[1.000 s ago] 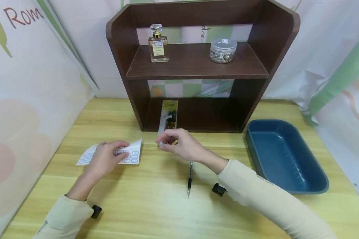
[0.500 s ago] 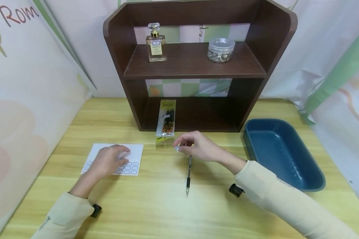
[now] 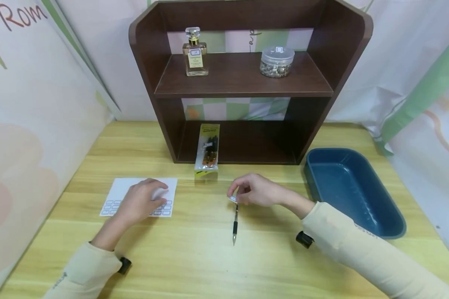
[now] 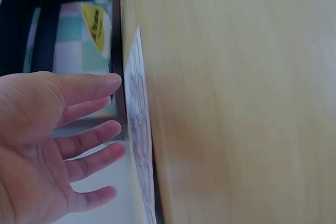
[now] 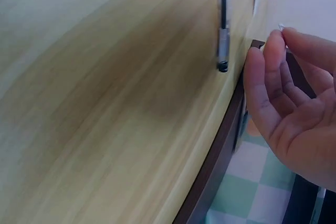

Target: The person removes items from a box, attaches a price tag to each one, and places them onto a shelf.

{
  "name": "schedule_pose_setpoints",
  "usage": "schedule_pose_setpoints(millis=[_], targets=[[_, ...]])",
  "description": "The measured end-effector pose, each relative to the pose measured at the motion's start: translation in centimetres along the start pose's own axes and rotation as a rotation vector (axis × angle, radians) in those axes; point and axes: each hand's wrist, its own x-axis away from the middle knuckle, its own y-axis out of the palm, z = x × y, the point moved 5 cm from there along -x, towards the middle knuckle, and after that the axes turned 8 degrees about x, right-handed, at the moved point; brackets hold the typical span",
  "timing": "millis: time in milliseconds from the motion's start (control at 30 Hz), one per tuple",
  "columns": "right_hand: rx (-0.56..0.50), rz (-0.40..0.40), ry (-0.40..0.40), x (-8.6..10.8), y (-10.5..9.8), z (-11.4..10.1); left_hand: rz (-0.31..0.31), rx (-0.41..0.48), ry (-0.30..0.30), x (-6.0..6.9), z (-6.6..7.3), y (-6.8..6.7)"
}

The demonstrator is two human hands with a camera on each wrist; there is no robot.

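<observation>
My right hand (image 3: 258, 190) pinches a small white label sticker (image 3: 233, 199) between thumb and forefinger, above the far end of a black pen (image 3: 235, 227) that lies on the table. In the right wrist view only a sliver of the sticker (image 5: 282, 27) shows at the fingertips. Over on the left, my left hand (image 3: 140, 201) hovers over a white sheet of blue-framed label stickers (image 3: 110, 205), fingers spread apart. The left wrist view shows that hand (image 4: 58, 140) holding nothing, with the sheet (image 4: 138, 114) lying flat beyond its fingertips.
A dark brown two-tier shelf (image 3: 243, 89) stands at the back. It bears a perfume bottle (image 3: 195, 56), a lidded jar (image 3: 277, 63) and a clear packet (image 3: 208, 149) that juts past the lower front edge. A blue tray (image 3: 355, 195) sits at right.
My left hand has let the sticker sheet down flat on the table. My right hand has moved right and nearer, from the packet to the pen, carrying the sticker.
</observation>
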Motion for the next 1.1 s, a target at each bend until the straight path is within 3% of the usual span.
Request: schedule_pose_setpoints(millis=[267,567,833,1100], targets=[[0.056,-0.065,0.063,0.0,0.5,1.3,-0.001,0.108,0.041,0.0,3.8,1.7],[0.130,-0.076,0.089,-0.3,1.0,2.5,-0.181,0.322,0.015,0.0,8.2,5.5],[0.218,-0.069,0.069,-0.4,0.8,2.7,-0.330,0.328,0.008,-0.9,10.3,8.0],[0.266,-0.059,0.054,-0.6,0.8,2.8,-0.389,0.266,0.022,-1.4,11.6,9.6]])
